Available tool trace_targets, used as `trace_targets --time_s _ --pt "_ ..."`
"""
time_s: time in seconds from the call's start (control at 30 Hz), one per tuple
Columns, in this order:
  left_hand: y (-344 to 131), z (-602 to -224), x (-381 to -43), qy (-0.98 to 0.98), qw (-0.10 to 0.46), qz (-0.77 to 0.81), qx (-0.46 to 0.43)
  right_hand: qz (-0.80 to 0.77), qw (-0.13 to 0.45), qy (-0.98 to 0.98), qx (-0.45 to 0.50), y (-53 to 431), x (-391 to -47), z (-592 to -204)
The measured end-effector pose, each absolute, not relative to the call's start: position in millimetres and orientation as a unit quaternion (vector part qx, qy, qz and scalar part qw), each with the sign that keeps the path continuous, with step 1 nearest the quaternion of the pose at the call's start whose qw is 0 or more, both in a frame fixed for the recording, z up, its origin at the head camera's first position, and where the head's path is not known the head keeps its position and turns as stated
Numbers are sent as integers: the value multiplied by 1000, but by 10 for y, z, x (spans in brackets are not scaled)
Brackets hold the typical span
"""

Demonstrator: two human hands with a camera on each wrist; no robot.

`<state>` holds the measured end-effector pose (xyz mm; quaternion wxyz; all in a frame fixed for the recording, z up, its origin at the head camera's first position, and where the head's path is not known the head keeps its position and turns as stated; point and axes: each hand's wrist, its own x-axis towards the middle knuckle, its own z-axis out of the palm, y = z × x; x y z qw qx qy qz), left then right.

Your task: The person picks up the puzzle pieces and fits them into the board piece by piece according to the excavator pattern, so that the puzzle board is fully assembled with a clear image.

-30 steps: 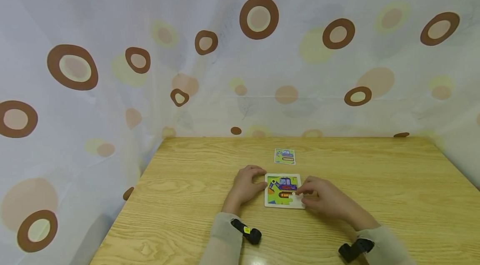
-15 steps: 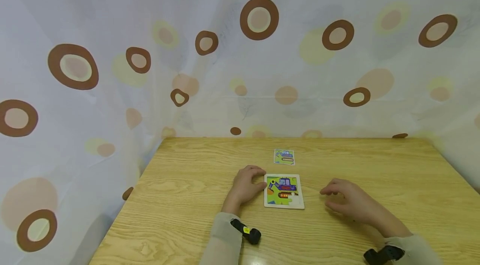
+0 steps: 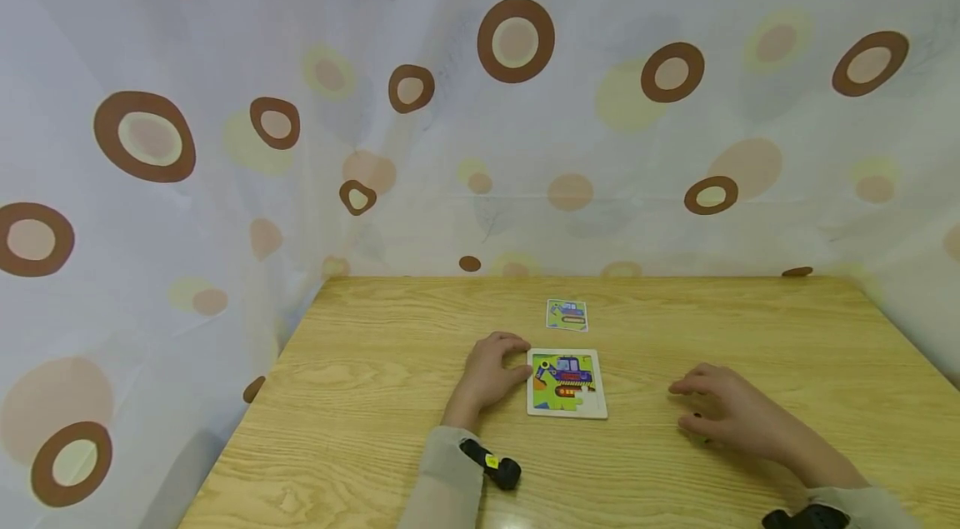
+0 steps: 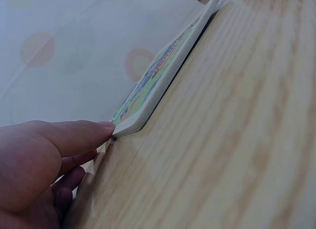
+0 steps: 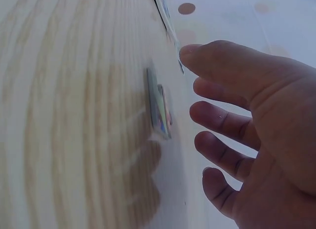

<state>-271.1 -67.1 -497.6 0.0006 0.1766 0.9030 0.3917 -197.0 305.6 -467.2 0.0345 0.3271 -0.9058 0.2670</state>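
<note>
A square jigsaw puzzle board (image 3: 567, 383) with an excavator picture and a pale frame lies flat on the table; its lower right corner shows bare backing. My left hand (image 3: 491, 371) rests at the board's left side, with thumb and a finger touching the edge near the upper left corner. In the left wrist view the thumb (image 4: 91, 135) meets the board's corner. To the right, my right hand (image 3: 738, 412) hovers with fingers spread from the thumb, holding nothing. Below it a loose puzzle piece (image 5: 160, 110) sits on the table, apart from the fingers and mostly hidden in the head view.
Behind the board lies a small picture card (image 3: 567, 315) with the same excavator. The wooden table (image 3: 420, 312) ends at a spotted cloth backdrop (image 3: 435, 137), which also hangs along the sides.
My right hand has left the board's lower right area and moved right, over the loose puzzle piece. My left hand and the board have stayed in place.
</note>
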Motion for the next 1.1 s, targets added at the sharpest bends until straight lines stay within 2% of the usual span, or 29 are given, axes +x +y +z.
trace_targets --time_s 0.43,0.7,0.93,1.1 --pt "-669 -4981 -2711 903 -2 393 175 245 31 -918 310 3266 -1846 -4744" --pt "-668 -4972 -2694 903 -1 392 177 309 -20 -890 334 3339 -1844 -4784" --pt "-669 -4975 -2694 902 -2 395 175 318 -15 -881 349 3330 -1863 -4807" --pt "-669 -4980 -2700 903 -3 393 176 308 -36 -890 334 3300 -1879 -4772"
